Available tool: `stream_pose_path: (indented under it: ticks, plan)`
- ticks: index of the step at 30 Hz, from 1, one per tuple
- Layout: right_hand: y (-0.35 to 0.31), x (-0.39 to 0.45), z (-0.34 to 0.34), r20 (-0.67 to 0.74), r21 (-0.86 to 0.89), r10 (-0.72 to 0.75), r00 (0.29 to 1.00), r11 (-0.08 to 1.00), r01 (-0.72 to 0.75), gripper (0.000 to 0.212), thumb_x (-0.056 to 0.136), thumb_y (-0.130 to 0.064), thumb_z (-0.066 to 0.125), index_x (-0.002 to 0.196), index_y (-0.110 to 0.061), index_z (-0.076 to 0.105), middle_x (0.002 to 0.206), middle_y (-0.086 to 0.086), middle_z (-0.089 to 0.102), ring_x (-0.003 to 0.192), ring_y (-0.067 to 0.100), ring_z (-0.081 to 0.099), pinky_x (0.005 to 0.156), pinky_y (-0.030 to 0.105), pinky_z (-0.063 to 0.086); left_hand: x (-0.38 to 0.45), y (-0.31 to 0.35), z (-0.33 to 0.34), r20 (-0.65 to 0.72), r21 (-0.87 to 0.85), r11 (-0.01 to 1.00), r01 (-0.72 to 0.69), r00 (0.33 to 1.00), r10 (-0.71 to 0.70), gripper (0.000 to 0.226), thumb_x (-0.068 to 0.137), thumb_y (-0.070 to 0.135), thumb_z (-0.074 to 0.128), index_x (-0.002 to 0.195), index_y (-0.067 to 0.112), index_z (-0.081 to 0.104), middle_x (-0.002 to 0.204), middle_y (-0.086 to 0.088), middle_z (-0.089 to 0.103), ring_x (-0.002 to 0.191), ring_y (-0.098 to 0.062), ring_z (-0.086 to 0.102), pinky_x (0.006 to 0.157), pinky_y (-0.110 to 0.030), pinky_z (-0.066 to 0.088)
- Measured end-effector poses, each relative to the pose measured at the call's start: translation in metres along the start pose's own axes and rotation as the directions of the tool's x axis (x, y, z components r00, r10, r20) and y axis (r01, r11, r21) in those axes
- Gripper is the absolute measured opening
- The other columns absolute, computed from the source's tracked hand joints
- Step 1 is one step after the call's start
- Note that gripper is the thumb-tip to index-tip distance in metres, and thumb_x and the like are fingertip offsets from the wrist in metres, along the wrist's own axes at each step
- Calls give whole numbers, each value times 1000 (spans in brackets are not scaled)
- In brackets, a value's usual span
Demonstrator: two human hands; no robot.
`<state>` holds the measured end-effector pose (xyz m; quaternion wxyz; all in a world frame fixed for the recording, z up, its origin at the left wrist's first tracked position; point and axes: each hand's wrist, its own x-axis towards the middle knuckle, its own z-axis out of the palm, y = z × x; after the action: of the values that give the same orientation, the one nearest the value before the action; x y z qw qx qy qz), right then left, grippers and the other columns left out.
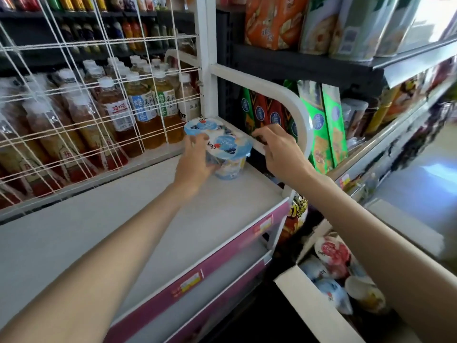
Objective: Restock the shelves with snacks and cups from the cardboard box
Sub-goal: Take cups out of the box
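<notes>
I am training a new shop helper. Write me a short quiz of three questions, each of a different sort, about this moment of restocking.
1. True or false: the left hand holds a blue-lidded cup at the back of the white shelf.
2. Where does the cardboard box lie? A) on the white shelf B) low on the right, below the shelf edge C) behind the wire grid
3. Fill in: behind the wire grid stand rows of ____.

Key
1. True; a second blue-lidded cup sits just behind it.
2. B; more cups show inside it.
3. Bottles.
</notes>
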<state>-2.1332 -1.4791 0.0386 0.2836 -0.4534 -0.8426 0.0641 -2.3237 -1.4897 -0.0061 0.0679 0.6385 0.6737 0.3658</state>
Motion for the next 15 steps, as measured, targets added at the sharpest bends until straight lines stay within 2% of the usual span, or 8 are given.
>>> stream_pose_path:
  ticks: [3, 7, 10, 12, 15]
  plan:
    - [10, -17, -4, -29, 5, -14, 999, 1000, 15, 47, 81, 15, 42, 123, -1, 53, 126, 17, 48, 114, 37, 52, 96, 46, 45, -3, -6, -5, -70, 9, 997, 76, 995, -75, 67, 73, 24, 76, 127, 6, 40, 130, -18, 35, 119, -30, 43, 93, -34, 39]
    - [11, -31, -8, -17, -8, -46, 999, 999, 45, 44, 85, 13, 41, 125, -3, 51, 129, 16, 46, 116, 34, 50, 95, 36, 42, -18, 6, -7, -151, -37, 999, 8, 988, -13, 51, 81, 5, 64, 126, 3, 40, 130, -18, 37, 119, -28, 44, 93, -22, 36]
    - [14, -45, -17, -29, -8, -131, 991, 991, 131, 40, 85, 11, 43, 122, -3, 53, 125, 15, 49, 109, 31, 55, 86, 27, 41, -42, 35, -7, -245, -81, 979, -189, 956, 164, 42, 83, -3, 56, 123, -2, 43, 123, -21, 42, 113, -22, 47, 87, -4, 34]
    - [24, -62, -28, -23, 17, -201, 979, 979, 201, 36, 86, 8, 46, 119, -4, 56, 119, 12, 54, 99, 27, 60, 79, 29, 46, -61, 56, -1, -294, -30, 938, -346, 900, 323, 38, 82, -5, 53, 119, -2, 46, 117, -22, 48, 110, -23, 49, 91, -12, 38]
    - [62, -100, -43, 45, 42, -181, 982, 983, 179, 30, 88, 1, 52, 117, -6, 57, 110, 8, 58, 86, 25, 61, 77, 36, 51, -90, 80, 28, -219, 21, 839, -543, 816, 534, 40, 78, -7, 50, 115, 7, 45, 112, -17, 51, 107, -22, 46, 93, -24, 38]
